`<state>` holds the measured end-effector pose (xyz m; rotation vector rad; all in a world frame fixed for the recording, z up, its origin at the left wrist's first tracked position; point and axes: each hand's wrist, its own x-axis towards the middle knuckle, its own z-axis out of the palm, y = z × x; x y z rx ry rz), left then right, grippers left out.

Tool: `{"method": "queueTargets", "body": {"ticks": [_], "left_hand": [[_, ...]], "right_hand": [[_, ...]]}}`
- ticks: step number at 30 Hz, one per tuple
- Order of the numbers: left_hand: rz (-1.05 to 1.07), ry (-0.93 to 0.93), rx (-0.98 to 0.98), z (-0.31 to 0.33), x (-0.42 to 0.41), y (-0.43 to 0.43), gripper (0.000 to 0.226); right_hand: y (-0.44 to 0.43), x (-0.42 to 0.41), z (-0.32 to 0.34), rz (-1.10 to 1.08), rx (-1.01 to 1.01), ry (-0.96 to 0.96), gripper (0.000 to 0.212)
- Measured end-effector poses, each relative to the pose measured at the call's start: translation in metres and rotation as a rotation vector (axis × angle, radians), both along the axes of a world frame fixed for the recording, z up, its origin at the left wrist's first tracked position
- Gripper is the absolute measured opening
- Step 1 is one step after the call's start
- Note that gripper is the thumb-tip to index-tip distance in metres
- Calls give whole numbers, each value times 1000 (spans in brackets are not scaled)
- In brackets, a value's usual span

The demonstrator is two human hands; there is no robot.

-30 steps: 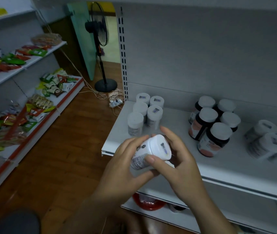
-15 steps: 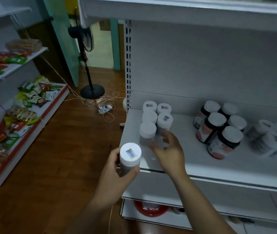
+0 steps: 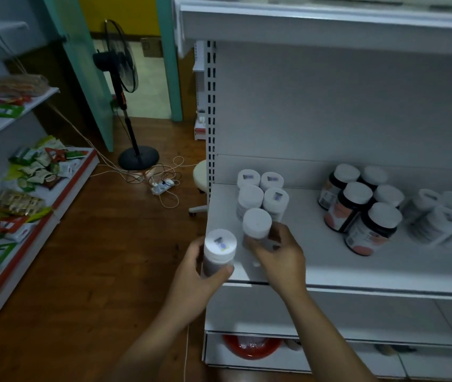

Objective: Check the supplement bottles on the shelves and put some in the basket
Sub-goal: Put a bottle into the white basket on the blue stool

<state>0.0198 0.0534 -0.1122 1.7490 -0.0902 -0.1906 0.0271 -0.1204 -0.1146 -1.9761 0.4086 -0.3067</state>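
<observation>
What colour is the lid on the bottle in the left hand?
The lid is white; the head view shows it best.

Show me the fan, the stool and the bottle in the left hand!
fan point(image 3: 122, 59): head view, its round cage
stool point(image 3: 200, 174): head view, its seat
bottle point(image 3: 220, 242) in the left hand point(image 3: 191, 277): head view, its white cap

Dim bluish light; doorway point(image 3: 153, 86) brighter; white bottles point(image 3: 436, 224) at right edge smeared; wide-angle bending at borders.
</observation>
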Motion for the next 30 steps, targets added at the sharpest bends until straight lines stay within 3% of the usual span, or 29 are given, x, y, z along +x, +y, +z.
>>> {"method": "queueTargets", "body": {"ticks": [5, 7, 11, 16, 22, 26, 30], "left_hand": [[151, -32, 93, -18, 62, -12, 55], [146, -47, 97, -28, 88, -16, 59], [105, -167, 76, -24, 117, -29, 40], [70, -189, 25, -28, 134, -37, 46], [19, -138, 18, -18, 122, -31, 59], [183, -58, 20, 3, 69, -20, 51], [-88, -90, 89, 8, 7, -17, 57]], "right_hand": [[-10, -35, 5, 13, 52, 34, 44], [-13, -45, 8, 22, 72, 40, 46], [-16, -57, 14, 41, 104, 54, 45], [-20, -58, 19, 55, 120, 50, 59], [-21, -50, 23, 112, 114, 66, 65], [-22, -49, 26, 146, 112, 64, 62], [-25, -54, 32, 207, 102, 26, 51]]}}
